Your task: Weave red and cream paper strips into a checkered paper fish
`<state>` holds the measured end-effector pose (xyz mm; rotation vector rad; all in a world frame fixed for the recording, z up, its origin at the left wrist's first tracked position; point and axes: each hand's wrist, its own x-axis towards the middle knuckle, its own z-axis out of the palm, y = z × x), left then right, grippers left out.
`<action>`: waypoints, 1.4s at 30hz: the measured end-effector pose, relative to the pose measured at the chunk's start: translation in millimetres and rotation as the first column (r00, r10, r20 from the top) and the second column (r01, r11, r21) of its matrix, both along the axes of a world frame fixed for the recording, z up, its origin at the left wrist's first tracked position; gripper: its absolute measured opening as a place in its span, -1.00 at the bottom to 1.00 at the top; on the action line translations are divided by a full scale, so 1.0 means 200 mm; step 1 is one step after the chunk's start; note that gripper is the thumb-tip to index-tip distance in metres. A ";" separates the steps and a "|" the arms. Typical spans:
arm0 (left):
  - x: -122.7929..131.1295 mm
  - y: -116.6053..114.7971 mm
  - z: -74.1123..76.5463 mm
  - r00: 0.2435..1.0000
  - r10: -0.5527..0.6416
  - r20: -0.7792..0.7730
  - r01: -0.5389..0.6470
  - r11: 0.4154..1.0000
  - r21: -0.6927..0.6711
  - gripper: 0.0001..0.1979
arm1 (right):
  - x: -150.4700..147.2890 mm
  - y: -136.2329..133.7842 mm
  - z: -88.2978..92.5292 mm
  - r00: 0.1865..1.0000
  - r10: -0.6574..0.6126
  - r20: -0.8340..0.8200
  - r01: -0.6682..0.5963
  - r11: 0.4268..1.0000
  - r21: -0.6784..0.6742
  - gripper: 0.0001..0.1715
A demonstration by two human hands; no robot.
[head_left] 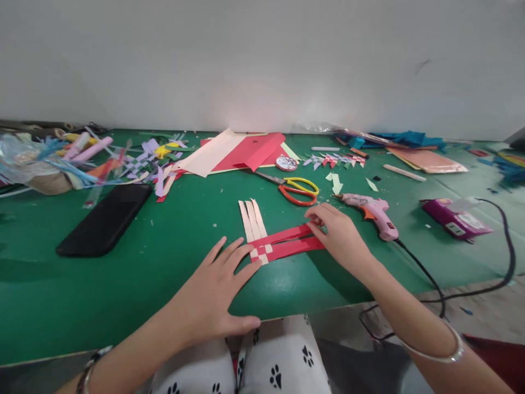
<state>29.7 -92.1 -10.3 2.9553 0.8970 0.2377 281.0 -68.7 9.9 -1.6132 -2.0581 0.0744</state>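
Cream paper strips and red paper strips cross at one corner in a small checkered weave on the green table. The cream strips point away from me; the red ones run to the right. My left hand lies with fingers spread, its index fingertip touching the left edge of the weave. With thumb and fingers, my right hand pinches the right end of the upper red strip. The right end of the lower red strip passes by that hand.
Scissors lie beyond the strips. A pink glue gun with a black cord and a purple box are at right. A black phone lies at left. Paper sheets and woven scraps are farther back.
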 end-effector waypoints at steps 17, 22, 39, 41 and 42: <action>-0.01 0.00 -0.03 1.000 0.002 0.026 -0.003 1.000 0.030 -0.34 | 0.02 -0.02 0.01 0.999 -0.032 -0.010 0.032 0.999 -0.040 -0.84; -0.01 0.00 -0.02 1.000 0.003 0.029 -0.004 0.999 0.039 -0.35 | 0.02 -0.03 0.01 0.999 -0.041 -0.011 0.040 0.998 -0.043 -0.82; 0.00 0.00 -0.02 0.999 0.003 0.037 -0.004 0.999 0.049 -0.35 | 0.05 -0.07 0.02 0.999 -0.025 -0.044 0.023 0.998 -0.058 -0.83; -0.01 0.00 -0.02 0.999 -0.001 0.043 -0.001 0.999 0.049 -0.35 | 0.05 -0.08 0.01 0.998 -0.030 -0.050 0.026 0.997 -0.070 -0.83; -0.01 0.00 -0.02 0.999 -0.003 0.046 0.001 0.999 0.052 -0.35 | 0.06 -0.08 0.01 0.998 -0.033 -0.056 0.029 0.997 -0.073 -0.83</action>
